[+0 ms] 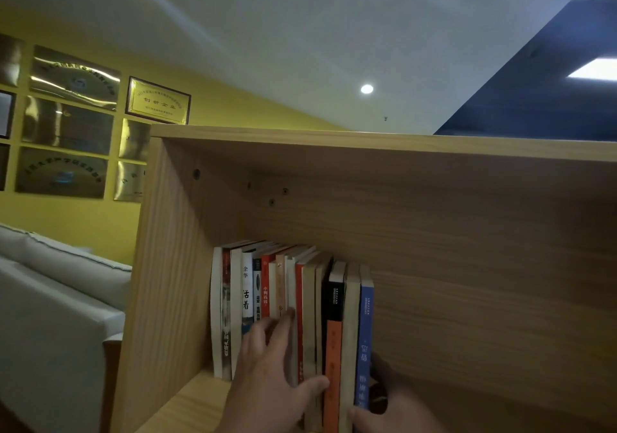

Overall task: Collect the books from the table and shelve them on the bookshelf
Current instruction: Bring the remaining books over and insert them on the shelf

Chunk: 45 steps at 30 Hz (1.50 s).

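A row of several upright books (267, 299) stands in the top compartment of a light wooden bookshelf (434, 232). My left hand (270, 376) lies with straight fingers against the spines in the middle of the row, thumb reaching to the black-and-orange book (334, 332). My right hand (390, 402) grips the rightmost books at their lower end, thumb at the front, fingers behind the blue book (365, 332). A tan book (352, 332) stands between the orange one and the blue one.
The compartment to the right of the blue book is bare wood. The shelf's left wall (160, 282) stands a little left of the row. A white sofa (56, 299) and a yellow wall with gold plaques (73, 122) lie to the left.
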Motion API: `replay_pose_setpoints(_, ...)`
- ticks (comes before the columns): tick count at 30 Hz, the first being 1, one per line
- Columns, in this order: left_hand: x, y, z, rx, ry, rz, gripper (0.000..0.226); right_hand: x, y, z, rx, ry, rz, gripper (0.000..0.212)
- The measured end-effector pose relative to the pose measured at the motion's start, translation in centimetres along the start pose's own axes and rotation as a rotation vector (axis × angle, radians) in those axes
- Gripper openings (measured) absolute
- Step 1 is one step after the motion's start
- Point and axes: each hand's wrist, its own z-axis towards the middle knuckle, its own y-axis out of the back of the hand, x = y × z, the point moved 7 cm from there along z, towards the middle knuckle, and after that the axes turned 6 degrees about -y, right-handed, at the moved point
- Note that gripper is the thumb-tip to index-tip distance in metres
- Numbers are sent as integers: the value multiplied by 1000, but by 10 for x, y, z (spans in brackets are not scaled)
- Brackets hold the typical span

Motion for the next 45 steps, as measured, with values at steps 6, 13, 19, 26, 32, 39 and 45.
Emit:
replay_pose_setpoints(6,-6,0,-2,-30,-159,27,88,-7,-16,5,-45,-59,-138,118)
replay_pose_setpoints(13,-8,1,0,-63,-169,10,83,16,-8,-3,26,-31,-176,105)
replay_pose_setpoints(19,20,2,1,-198,160,-37,92,24,-9,-4,25,-60,-157,89)
replay_pose_setpoints(26,29,-8,6,-114,187,-120,56,20,-11,-2,27,-67,-55,85)
replay_pose_setpoints(32,28,-9,5,-132,173,-9,47,26,-14,-3,-20,-17,-93,76)
replay_pose_setpoints(39,31,-6,4,-84,254,-148,42,20,-9,-3,18,-63,-25,74)
replay_pose_setpoints(45,36,-7,5,-83,305,-53,43,18,-2,-5,42,-149,75,72)
